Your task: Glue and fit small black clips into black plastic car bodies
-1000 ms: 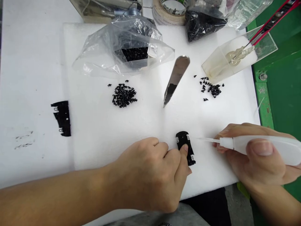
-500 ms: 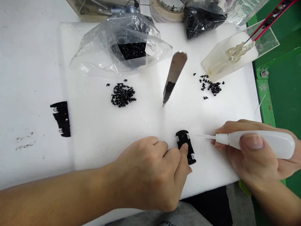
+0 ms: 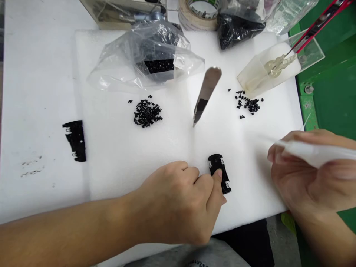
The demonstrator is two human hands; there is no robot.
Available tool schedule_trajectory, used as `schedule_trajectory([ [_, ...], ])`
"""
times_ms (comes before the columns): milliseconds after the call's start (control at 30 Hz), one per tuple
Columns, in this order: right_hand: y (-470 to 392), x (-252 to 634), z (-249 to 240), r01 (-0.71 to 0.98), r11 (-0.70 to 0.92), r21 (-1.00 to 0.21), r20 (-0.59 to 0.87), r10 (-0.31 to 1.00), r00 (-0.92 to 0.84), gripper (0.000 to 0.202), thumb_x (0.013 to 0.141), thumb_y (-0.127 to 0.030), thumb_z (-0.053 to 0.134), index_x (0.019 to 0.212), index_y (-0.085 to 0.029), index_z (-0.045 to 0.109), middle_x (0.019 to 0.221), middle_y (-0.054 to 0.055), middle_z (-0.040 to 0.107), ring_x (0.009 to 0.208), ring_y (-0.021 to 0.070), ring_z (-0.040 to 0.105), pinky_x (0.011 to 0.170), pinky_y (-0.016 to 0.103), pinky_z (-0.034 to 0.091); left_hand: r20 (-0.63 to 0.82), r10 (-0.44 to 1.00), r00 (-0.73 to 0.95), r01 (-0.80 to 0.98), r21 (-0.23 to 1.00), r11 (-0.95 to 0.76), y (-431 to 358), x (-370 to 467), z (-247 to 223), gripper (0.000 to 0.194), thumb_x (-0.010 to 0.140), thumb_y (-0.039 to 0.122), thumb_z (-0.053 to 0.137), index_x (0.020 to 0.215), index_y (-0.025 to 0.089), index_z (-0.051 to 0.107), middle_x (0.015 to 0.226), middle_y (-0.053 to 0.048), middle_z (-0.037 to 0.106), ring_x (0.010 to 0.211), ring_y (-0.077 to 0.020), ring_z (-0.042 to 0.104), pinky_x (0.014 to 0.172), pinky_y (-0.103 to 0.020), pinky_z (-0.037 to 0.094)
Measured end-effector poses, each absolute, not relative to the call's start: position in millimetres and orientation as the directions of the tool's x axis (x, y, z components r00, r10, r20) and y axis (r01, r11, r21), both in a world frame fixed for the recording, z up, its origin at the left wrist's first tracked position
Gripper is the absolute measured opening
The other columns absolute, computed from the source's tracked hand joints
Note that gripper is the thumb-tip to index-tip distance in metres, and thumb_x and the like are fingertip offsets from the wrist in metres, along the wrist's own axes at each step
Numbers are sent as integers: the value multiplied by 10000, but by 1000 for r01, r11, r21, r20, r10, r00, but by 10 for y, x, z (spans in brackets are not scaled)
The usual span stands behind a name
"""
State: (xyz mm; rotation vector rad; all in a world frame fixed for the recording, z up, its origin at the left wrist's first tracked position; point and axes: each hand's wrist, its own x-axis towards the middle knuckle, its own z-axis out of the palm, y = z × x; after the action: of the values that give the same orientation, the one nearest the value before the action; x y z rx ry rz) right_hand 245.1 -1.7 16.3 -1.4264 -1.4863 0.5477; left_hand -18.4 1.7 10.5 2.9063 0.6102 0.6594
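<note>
My left hand [image 3: 183, 202] is closed, with its thumb and fingertip on a small curved black piece [image 3: 218, 163] that has whitish patches along its edges. The piece lies on the white foam sheet [image 3: 116, 155]. At the right, my right hand [image 3: 303, 178] grips a white squeeze bottle [image 3: 314, 152] with a thin nozzle, smeared by motion. The nozzle points left and is apart from the black piece. Beyond my left hand, a pointed metal tool [image 3: 208, 87], perhaps tweezers, has its tip toward me.
Tiny black parts lie in a left pile [image 3: 147, 114] and a right pile [image 3: 252, 105]. A similar black piece [image 3: 76, 141] is at far left. Behind are a clear bag [image 3: 116, 63], a tape roll [image 3: 198, 22], a dark-filled bag [image 3: 236, 29] and a plastic holder [image 3: 258, 70] with a red-handled tool [image 3: 314, 31].
My right hand has drawn the squeeze bottle up and to the right, away from the black piece. My left hand stays on the piece. The view has shifted slightly.
</note>
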Motion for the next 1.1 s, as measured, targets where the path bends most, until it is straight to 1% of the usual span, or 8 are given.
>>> schedule_trajectory([
  [100,164,2260,328,499,253,-829,390,901,191,234,889,-317,896,1112,-337,828,1029,53,796,928,335,786,806,548,660,410,397,821,366,155,-918,0,-186,79,328,974,260,785,1175,1,787,682,-29,655,502,-161,554,376,-328,405],
  [200,424,2035,460,550,308,-776,339,939,-47,194,948,-220,833,1107,-326,796,1213,32,807,1193,328,761,1046,554,637,428,410,805,392,135,-910,-17,-177,46,332,1005,299,750,1161,8,783,685,-29,652,499,-159,568,380,-322,430],
  [367,926,1788,259,554,363,-749,346,928,-139,192,979,-344,818,1157,-314,755,1209,20,802,1044,253,783,893,447,692,460,416,784,423,94,-901,-36,-155,-11,360,1031,350,696,1156,22,779,684,-25,650,487,-158,571,380,-322,448],
  [567,822,1884,154,542,275,-794,239,961,-138,473,926,-414,856,1336,-307,644,1270,34,769,1081,245,774,1004,443,665,521,416,745,431,99,-897,-73,-112,-80,332,995,373,737,954,49,798,609,-7,580,459,-150,533,346,-302,407],
  [700,480,1947,370,779,296,-553,331,936,-121,417,904,-494,872,1235,-278,743,943,36,763,757,214,708,632,352,597,594,387,705,433,71,-898,-64,-78,-77,306,946,336,792,824,56,796,552,-8,536,424,-113,462,331,-248,324],
  [800,515,1830,439,724,354,-591,115,926,-359,347,952,-562,809,1100,-253,754,798,6,745,489,138,567,434,320,462,629,376,680,433,70,-899,-46,-71,-69,285,941,298,781,761,77,787,529,-14,527,425,-111,460,340,-238,335],
  [933,781,1679,565,627,522,-579,120,814,-568,255,1045,-438,719,875,-263,793,991,45,815,662,187,727,496,332,528,624,401,671,452,84,-888,-47,-71,-83,302,944,319,764,780,66,796,529,-18,533,416,-120,468,332,-251,331],
  [1100,800,1613,632,466,468,-751,232,848,-477,163,934,-308,881,1092,-340,857,1103,-21,846,942,220,827,745,287,706,632,417,653,449,121,-885,-60,-46,-104,234,858,269,777,723,79,761,512,1,507,410,-127,470,322,-257,308],
])
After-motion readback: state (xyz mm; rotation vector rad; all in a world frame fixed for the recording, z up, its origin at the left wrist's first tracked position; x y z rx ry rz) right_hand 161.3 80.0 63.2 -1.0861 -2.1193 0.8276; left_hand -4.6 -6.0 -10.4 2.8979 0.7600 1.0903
